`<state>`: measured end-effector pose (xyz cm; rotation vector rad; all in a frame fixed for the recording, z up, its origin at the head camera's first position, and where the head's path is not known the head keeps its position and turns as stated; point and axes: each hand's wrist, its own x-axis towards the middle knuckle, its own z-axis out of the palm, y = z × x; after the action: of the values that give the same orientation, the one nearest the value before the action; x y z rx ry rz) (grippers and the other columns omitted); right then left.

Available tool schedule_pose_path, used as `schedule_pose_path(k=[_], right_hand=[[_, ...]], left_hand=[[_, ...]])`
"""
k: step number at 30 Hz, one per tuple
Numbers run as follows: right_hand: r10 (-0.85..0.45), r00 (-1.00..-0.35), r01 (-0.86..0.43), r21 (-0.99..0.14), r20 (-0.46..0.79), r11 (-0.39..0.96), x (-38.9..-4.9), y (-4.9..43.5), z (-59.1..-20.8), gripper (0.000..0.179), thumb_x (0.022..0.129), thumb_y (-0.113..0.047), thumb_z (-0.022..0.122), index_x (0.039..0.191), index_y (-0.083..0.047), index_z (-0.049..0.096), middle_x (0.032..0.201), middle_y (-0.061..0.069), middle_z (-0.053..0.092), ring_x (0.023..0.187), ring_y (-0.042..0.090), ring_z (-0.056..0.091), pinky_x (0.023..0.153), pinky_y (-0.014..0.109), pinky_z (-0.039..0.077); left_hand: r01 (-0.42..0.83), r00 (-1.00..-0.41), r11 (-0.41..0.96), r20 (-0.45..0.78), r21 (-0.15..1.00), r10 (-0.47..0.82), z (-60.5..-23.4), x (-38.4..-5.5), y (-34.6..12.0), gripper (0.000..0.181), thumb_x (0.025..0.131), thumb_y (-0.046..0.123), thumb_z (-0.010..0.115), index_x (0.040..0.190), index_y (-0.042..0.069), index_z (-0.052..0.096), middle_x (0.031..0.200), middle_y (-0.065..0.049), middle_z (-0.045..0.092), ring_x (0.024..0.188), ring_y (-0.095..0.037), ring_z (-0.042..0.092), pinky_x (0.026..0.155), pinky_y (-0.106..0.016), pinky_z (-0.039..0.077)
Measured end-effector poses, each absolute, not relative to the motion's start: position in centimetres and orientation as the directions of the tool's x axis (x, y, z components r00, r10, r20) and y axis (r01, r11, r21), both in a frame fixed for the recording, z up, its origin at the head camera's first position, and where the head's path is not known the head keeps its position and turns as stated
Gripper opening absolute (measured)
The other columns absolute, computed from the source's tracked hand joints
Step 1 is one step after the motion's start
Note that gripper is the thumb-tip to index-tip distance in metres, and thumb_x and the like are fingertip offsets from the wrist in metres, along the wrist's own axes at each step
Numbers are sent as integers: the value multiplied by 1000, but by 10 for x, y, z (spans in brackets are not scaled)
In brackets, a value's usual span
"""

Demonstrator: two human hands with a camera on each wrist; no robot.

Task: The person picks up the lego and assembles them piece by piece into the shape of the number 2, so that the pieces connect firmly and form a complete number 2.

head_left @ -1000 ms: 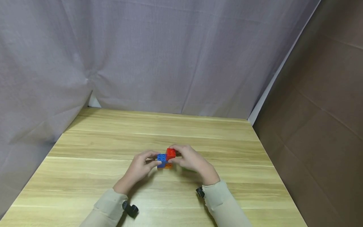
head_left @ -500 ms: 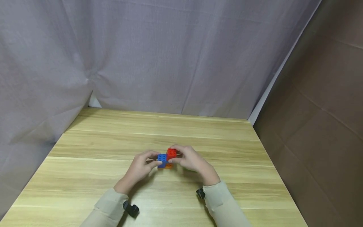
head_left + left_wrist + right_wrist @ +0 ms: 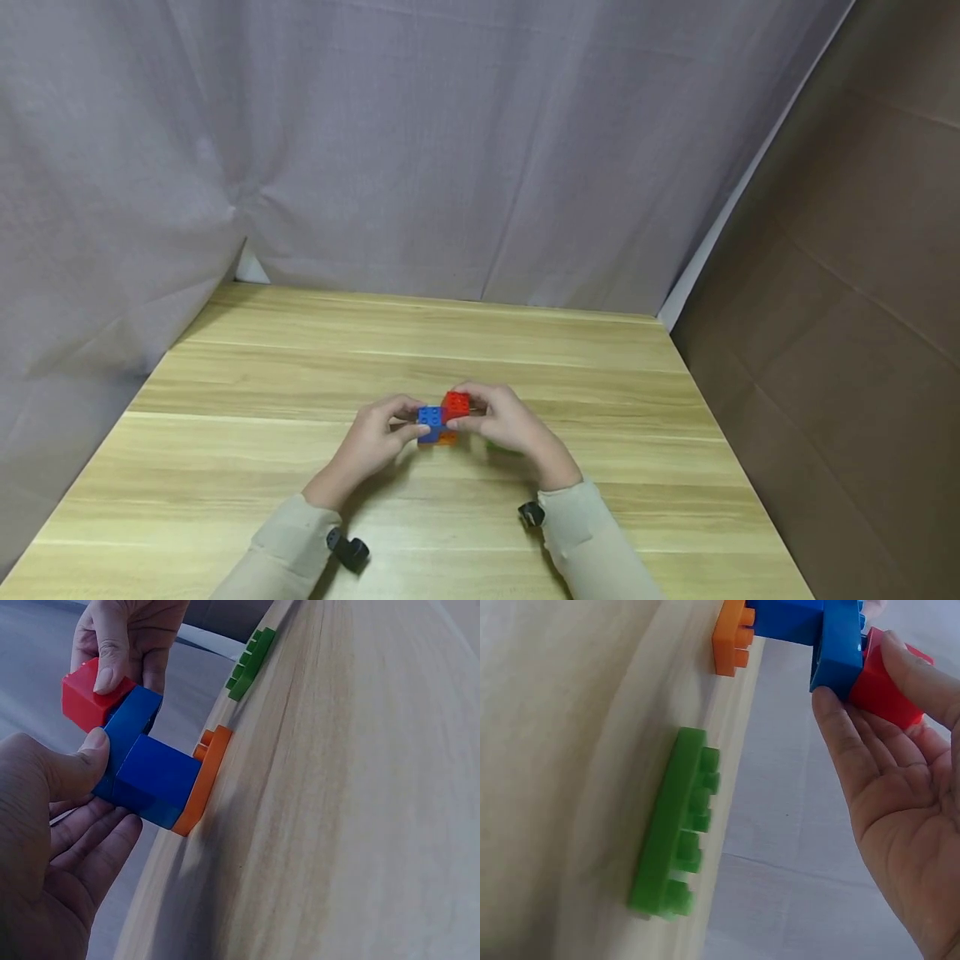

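Observation:
Near the middle of the table stands a small stack of toy building bricks. At its base is a thin orange brick [image 3: 204,780]. A blue brick [image 3: 159,771] sits on that, topped by a longer, thinner blue brick [image 3: 129,724] that juts out to the right. Over the jutting end is a red brick [image 3: 456,403], pinched between thumb and fingers of my right hand [image 3: 508,423]; its index fingertip touches the underside of the thin blue brick. My left hand [image 3: 371,437] grips the thin blue brick's left part, with thumb on top and fingertips beneath.
A flat green brick [image 3: 671,825] lies studs up on the wooden table [image 3: 420,533], right of the stack and partly hidden under my right hand in the head view. Grey cloth [image 3: 390,150] hangs behind the table, and a brown panel [image 3: 847,275] stands along the right.
Both hands keep their grips almost in place. The red brick and my right hand appear very slightly farther right in the head view.

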<state>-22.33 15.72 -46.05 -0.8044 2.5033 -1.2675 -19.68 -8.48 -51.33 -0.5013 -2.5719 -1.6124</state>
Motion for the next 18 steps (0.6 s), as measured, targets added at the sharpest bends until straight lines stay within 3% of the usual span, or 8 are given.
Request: schedule_pose_path(k=[11,18], right_hand=[[-559,-826,-416,-749,74,515,-225,159,-458,35,93,-26,75,123,-10,65,99,-6,72,89,9,69,78,29,59],[-605,-792,-453,-742,81,495,-225,165,-457,28,91,-21,77,117,-20,68,101,-12,71,95,7,68,86,29,58]], left_hand=[[301,-946,405,218,863,239,-512,-197,-84,28,86,16,81,112,16,71,104,4,73,98,-16,70,87,-32,60],[297,-947,398,214,868,239,-511,-197,-85,27,86,15,81,111,16,71,103,3,73,98,-17,70,85,-30,60]])
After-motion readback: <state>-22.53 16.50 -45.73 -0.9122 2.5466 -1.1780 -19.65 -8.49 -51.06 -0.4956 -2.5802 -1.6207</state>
